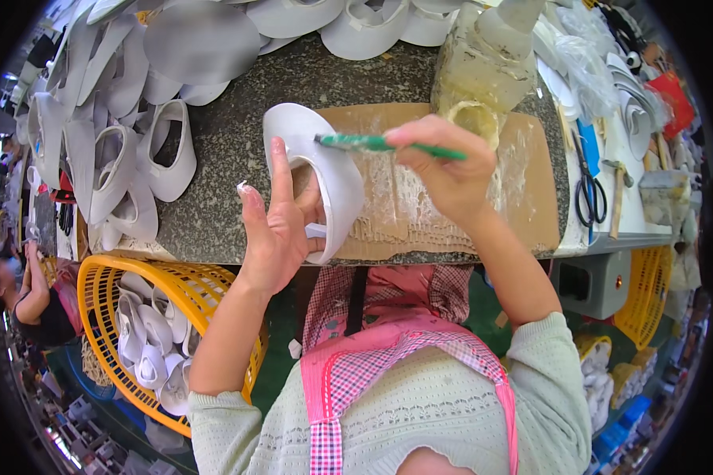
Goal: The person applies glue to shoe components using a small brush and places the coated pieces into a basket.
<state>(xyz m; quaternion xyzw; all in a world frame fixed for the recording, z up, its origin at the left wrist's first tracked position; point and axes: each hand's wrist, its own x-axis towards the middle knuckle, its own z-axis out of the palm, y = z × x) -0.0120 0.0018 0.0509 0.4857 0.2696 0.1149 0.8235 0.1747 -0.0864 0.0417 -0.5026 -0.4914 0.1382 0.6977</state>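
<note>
My left hand (273,237) holds a white shoe upper (342,190) near the front edge of the table. The index finger stretches along the upper's side, other fingers reach into its opening, and the thumb stands apart with a white smear on its tip. A slim green brush (358,142) is gripped in my right hand (449,165). Its dark tip meets the upper's white surface near the toe, or lies just over it. Beneath the upper is a brown cardboard sheet (535,186), streaked with whitish dried residue and torn along its front edge.
A cloudy plastic bottle (487,67) with a yellowish open mouth stands on the cardboard. White uppers (170,150) pile up at the left and back of the speckled table (222,158). Black scissors (590,198) lie right. A yellow basket (95,317) of white shoe pieces stands lower left.
</note>
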